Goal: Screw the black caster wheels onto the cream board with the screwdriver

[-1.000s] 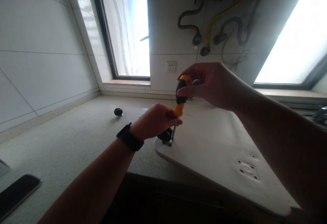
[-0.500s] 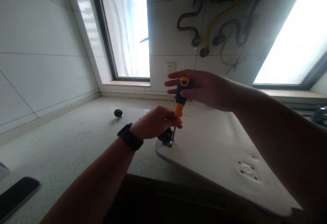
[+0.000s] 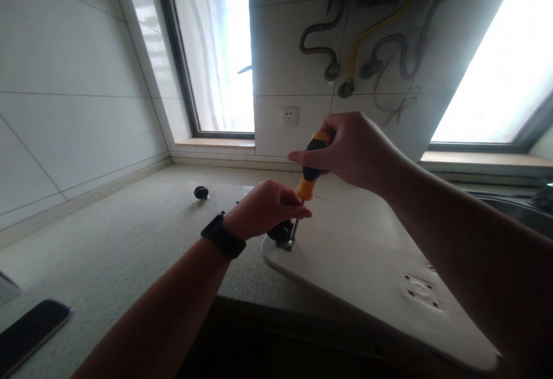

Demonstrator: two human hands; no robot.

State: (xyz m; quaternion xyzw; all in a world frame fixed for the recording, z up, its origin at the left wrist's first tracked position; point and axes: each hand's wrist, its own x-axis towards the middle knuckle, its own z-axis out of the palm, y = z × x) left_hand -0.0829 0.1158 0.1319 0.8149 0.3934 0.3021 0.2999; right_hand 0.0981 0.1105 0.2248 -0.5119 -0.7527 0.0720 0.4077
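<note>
- Hands both on one screwdriver (image 3: 309,186): the right hand (image 3: 352,151) grips its yellow-and-black handle, thumb laid across the front; the left hand (image 3: 272,209) pinches around the shaft just below the handle.
- A dark watch-like band (image 3: 222,235) circles the left wrist.
- The screwdriver stands slightly tilted, its shaft running down to the metal plate of a black caster (image 3: 280,232), partly hidden behind the left hand.
- That caster sits at the rounded near-left corner of a white board (image 3: 354,252), which lies flat on the desk (image 3: 142,246).
- Farther right on the board is a square recess (image 3: 420,291) with holes at its corners.
- A second black caster (image 3: 201,193) rests on the desk, left of the board and well apart from it.
- A dark flat object (image 3: 32,336) lies at the lower left.
- On the wall behind are a socket (image 3: 289,116) and a yellow hose (image 3: 353,59).
</note>
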